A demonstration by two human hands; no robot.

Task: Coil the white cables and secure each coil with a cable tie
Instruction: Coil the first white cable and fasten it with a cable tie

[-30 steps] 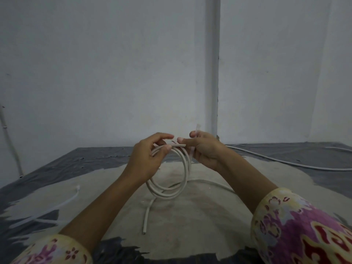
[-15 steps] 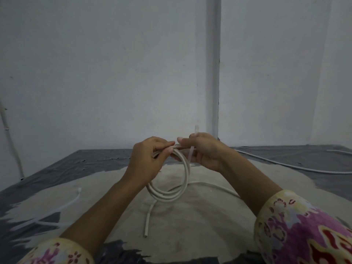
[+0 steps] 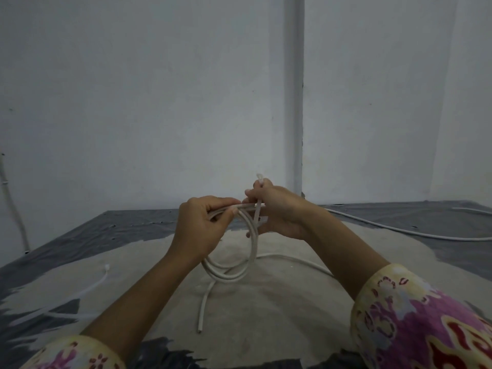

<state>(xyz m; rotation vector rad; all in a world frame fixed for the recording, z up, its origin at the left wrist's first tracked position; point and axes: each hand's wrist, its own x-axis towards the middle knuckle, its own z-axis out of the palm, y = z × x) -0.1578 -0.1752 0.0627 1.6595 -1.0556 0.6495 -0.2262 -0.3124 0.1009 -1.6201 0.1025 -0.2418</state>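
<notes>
A coil of white cable (image 3: 239,265) hangs upright between my hands above the floor. My left hand (image 3: 202,227) pinches the top of the coil. My right hand (image 3: 277,211) holds the coil's top from the right and grips a thin translucent cable tie (image 3: 258,198) that crosses over the strands, its tip sticking up above my fingers. One loose cable end (image 3: 203,307) trails down to the floor toward me. Another length (image 3: 292,259) runs off to the right under my right forearm.
A second white cable (image 3: 399,229) lies across the dark sheet at the right. Thin cable ties (image 3: 87,286) lie on the pale floor patch at the left. A grey wall and a vertical pipe (image 3: 294,102) stand close ahead. A cable (image 3: 14,209) runs down the left wall.
My right hand has lifted the cable tie higher, so it now stands more upright across the top of the coil. My left hand has closed tighter on the strands.
</notes>
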